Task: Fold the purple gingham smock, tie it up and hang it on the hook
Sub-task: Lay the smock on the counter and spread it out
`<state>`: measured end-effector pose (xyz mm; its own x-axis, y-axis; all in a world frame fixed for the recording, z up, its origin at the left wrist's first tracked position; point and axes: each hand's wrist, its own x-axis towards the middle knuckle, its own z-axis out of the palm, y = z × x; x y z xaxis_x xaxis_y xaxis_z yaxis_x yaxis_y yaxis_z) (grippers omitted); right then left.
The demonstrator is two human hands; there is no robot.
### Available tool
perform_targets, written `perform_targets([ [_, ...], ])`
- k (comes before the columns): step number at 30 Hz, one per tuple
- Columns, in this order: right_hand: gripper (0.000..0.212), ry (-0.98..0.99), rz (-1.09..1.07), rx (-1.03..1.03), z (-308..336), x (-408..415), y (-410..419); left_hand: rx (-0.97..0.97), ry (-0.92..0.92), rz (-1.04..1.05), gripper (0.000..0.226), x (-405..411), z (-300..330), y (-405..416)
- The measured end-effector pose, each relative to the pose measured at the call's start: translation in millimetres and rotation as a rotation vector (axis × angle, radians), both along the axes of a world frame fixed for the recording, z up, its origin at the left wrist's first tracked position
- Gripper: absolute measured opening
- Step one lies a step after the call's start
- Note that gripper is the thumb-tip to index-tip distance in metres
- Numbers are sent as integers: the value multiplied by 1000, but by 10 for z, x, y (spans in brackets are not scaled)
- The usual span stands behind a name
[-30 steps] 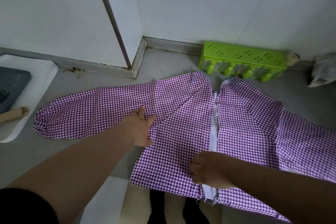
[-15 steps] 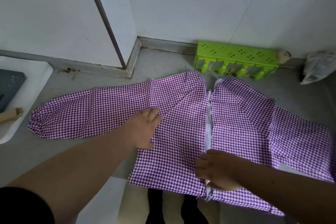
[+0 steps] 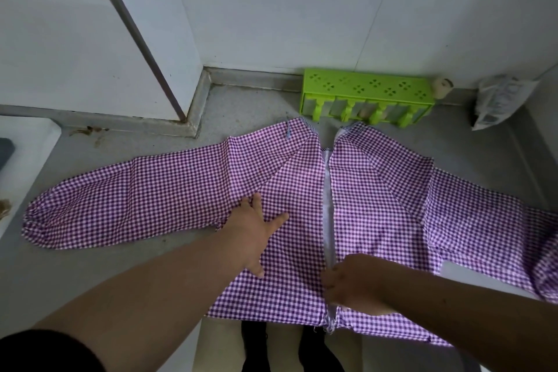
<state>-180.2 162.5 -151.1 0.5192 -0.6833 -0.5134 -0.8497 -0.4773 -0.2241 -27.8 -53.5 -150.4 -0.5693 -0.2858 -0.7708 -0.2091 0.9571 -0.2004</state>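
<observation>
The purple gingham smock (image 3: 377, 190) lies spread flat on a grey counter, both sleeves stretched out to left and right, its white-edged opening running down the middle. My left hand (image 3: 253, 232) rests flat on the left panel with fingers spread, near where the left sleeve joins. My right hand (image 3: 347, 284) presses on the lower part of the centre opening, fingers curled against the fabric edge. No hook is in view.
A green plastic rack (image 3: 365, 90) lies against the white tiled wall behind the smock's collar. A crumpled plastic bag (image 3: 498, 103) sits in the far right corner. A white tray (image 3: 21, 166) lies at the left edge. The counter's front edge runs under the hem.
My left hand has opened flat and slid slightly right over the left panel. My right hand has stayed at the lower centre opening. The smock lies flatter.
</observation>
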Motion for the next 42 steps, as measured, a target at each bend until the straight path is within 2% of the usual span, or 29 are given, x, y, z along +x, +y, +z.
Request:
perform_targets([
  [5,5,-48,41,-217,-24,71,-18,-24,-15,-13,142,-34,-24,15],
  [9,25,-26,-39,-291,-153,83,-43,-18,-33,-15,142,-39,-11,26],
  [10,30,-2,-145,-349,-170,48,-64,-19,-37,-22,141,-46,-2,28],
  [12,43,64,-525,-445,-188,-63,-109,-28,-25,-50,136,-76,17,17],
  [14,86,176,-861,-276,-157,-217,-134,-16,30,-56,129,-127,30,-2],
  [15,101,198,-924,-158,-170,-275,-119,-6,65,-51,126,-149,31,-12],
  [17,109,178,-957,-35,-206,-335,-83,8,105,-30,125,-195,28,-19],
  [21,98,112,-849,-31,-204,-341,-52,-27,63,-52,130,-282,-5,44],
  [23,86,68,-812,-52,-150,-390,-57,-27,82,-64,124,-326,21,36],
  [26,62,70,-931,-134,-74,-602,-62,50,188,-33,99,-418,99,-66],
  [30,62,111,-1188,-126,-77,-970,-54,136,271,109,74,-528,138,-257],
  [34,64,62,-1245,-106,-154,-1215,11,146,348,169,61,-596,122,-439],
  [40,32,-77,-1337,-191,-228,-1517,-66,99,397,302,52,-812,133,-776],
  [42,27,-64,-1352,-208,-228,-1674,-116,86,412,353,54,-896,129,-884],
])
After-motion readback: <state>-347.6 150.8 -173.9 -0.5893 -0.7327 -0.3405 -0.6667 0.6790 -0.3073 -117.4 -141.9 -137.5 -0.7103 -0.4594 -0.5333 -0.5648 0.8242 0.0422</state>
